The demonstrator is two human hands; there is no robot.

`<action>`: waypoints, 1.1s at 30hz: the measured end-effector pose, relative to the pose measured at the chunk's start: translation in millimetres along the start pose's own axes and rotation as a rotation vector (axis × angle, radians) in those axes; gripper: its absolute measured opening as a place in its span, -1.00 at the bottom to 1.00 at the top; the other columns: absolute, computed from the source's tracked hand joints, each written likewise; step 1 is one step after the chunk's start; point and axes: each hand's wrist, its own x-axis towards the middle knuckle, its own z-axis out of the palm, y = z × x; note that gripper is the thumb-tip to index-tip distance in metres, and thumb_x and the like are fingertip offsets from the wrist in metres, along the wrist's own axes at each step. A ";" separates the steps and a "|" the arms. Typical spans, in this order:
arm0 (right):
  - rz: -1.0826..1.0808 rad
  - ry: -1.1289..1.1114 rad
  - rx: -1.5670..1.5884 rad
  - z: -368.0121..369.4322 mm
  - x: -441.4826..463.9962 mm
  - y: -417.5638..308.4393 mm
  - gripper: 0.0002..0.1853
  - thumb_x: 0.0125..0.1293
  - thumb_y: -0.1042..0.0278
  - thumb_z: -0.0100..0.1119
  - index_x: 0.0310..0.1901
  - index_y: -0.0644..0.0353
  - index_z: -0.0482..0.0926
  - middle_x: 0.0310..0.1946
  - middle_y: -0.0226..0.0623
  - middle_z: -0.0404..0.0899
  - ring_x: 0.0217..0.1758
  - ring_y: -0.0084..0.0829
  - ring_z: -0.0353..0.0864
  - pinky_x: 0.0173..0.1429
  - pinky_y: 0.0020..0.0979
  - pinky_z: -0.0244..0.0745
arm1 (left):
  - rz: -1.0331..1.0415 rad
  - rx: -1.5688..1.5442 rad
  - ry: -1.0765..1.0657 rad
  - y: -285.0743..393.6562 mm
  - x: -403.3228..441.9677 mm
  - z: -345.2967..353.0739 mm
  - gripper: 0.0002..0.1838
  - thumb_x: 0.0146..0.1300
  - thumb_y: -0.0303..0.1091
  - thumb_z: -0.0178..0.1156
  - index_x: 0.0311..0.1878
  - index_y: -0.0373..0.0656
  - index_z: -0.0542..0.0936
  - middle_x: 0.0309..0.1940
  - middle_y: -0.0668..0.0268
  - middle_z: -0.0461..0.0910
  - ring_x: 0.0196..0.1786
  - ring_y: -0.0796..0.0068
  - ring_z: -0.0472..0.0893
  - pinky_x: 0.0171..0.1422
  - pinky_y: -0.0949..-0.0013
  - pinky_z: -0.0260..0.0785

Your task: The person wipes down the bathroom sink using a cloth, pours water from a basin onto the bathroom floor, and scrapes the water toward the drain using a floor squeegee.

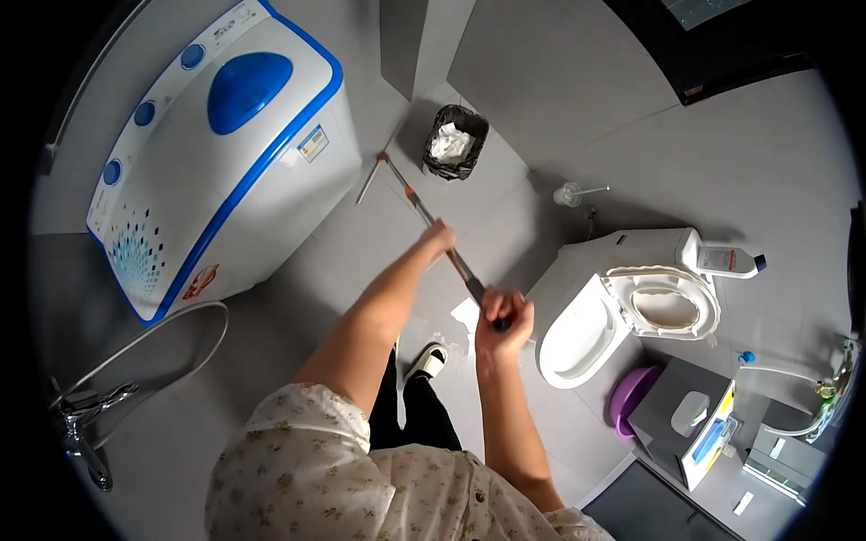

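Observation:
A long-handled floor squeegee (417, 204) slants across the middle of the view, its thin blade resting on the floor tiles near the washing machine. My left hand (439, 236) is wrapped around the middle of the handle. Nearer to my body, my right hand (503, 321) is closed on the dark grip at the handle's end. Just beyond the blade, to its right, stands a waste bin (456, 142) lined with a black bag and holding white paper. A bright, wet-looking patch (465, 314) shows on the floor beside my right hand.
A blue and white washing machine (225, 171) stands on the left, above a shower tap (86, 410) with its hose. On the right are a toilet (586, 334) with its lid raised, a toilet brush holder (566, 194), a bottle (726, 261) and a purple basin (631, 397).

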 end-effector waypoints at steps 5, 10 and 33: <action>-0.004 0.206 0.114 -49.7 -45.1 -26.1 -0.66 0.08 0.36 -0.11 -0.77 0.08 0.07 -0.84 -0.28 0.09 -0.60 -0.39 0.04 -0.19 -0.41 0.17 | -0.066 0.439 -0.229 -8.3 -63.9 31.6 -0.41 0.15 -0.30 -0.04 0.25 -0.36 0.25 0.14 -0.15 0.39 0.19 -0.02 0.43 0.24 0.15 0.29; 0.025 0.325 0.230 -104.5 -82.7 -54.9 -0.68 0.06 0.34 -0.13 -0.77 0.06 0.07 -0.84 -0.29 0.10 -0.58 -0.40 0.03 -0.17 -0.39 0.16 | -0.169 0.514 -0.155 -56.7 -89.5 88.7 -0.47 0.13 -0.28 -0.02 0.17 -0.32 0.36 0.05 -0.06 0.50 0.11 0.01 0.52 0.12 0.09 0.37; -0.300 -0.248 -0.380 -27.8 -46.8 -156.3 -0.74 0.05 0.37 -0.19 -0.74 0.14 0.11 -0.85 -0.28 0.12 -0.61 -0.43 0.05 -0.45 -0.41 0.03 | 0.165 -0.377 -0.307 72.7 -95.4 143.9 -0.87 0.12 -0.36 -0.12 -0.24 -0.09 0.32 -0.64 0.33 0.26 -0.83 0.57 0.15 -0.83 0.41 -0.09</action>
